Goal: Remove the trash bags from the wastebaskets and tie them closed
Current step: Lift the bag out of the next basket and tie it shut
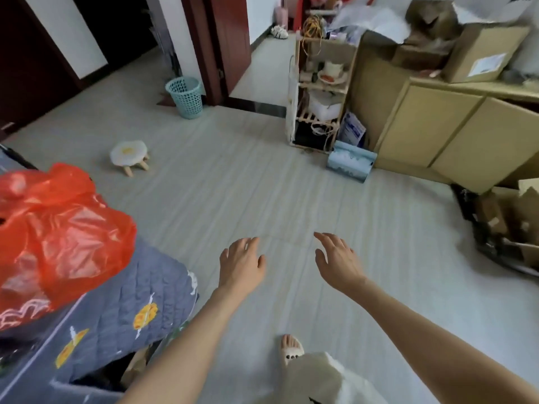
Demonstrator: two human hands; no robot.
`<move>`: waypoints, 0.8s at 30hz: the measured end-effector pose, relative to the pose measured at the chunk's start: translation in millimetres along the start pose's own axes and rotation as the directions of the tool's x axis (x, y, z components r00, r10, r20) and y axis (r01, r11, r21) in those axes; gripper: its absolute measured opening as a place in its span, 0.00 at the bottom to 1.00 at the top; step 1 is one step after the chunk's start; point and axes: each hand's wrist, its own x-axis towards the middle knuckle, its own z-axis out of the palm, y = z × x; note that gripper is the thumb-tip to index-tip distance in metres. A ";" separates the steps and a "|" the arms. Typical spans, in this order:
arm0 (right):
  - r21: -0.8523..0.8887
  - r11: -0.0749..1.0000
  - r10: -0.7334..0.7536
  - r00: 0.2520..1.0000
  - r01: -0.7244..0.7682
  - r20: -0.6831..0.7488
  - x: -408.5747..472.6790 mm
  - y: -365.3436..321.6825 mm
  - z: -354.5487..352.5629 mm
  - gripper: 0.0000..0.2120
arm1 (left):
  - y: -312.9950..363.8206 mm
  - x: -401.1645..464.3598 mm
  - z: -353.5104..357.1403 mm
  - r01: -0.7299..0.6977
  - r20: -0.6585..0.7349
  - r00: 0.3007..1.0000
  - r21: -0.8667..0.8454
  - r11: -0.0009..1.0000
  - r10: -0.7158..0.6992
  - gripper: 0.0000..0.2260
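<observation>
Tiled floor (233, 176): wastebasket (185, 96) at eleven o'clock, bag unseen, likely light, limp, taken at rim; left grip (240, 265), right grip (338, 262) spread, empty.

A translucent red-orange plastic bag (55, 228) sits at near left on a grey-blue quilted cover (122, 316) printed with yellow-orange fruit and white motifs. A pale teal lattice wastebasket (185, 96) stands far left. The floor (262, 185) is pale grey, faintly striped. Tan cabinets (437, 132) fill the right.
</observation>
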 end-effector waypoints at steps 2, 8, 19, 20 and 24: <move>0.012 1.000 -0.028 1.000 0.028 -0.001 56.8 -20.2 -13.0 0.22 | -7.6 50.0 -24.6 0.026 -0.023 0.999 -0.010 1.000 -0.026 0.20; -0.014 0.990 -0.138 0.987 0.140 0.080 223.8 -87.8 -27.0 0.21 | -65.7 185.0 -80.3 0.182 -0.084 0.978 -0.092 0.979 -0.189 0.18; -0.098 0.972 -0.186 0.957 0.212 0.223 554.2 -248.6 -15.4 0.21 | -243.4 476.3 -166.2 0.292 -0.065 0.950 -0.166 0.942 -0.306 0.21; -0.093 0.973 -0.184 0.956 0.210 0.227 585.3 -267.5 -19.6 0.21 | -260.9 502.0 -180.5 0.293 -0.075 0.948 -0.173 0.940 -0.309 0.21; -0.072 0.972 -0.202 0.953 0.223 0.225 676.2 -325.3 -29.8 0.20 | -317.9 583.7 -220.3 0.314 -0.088 0.940 -0.159 0.936 -0.330 0.21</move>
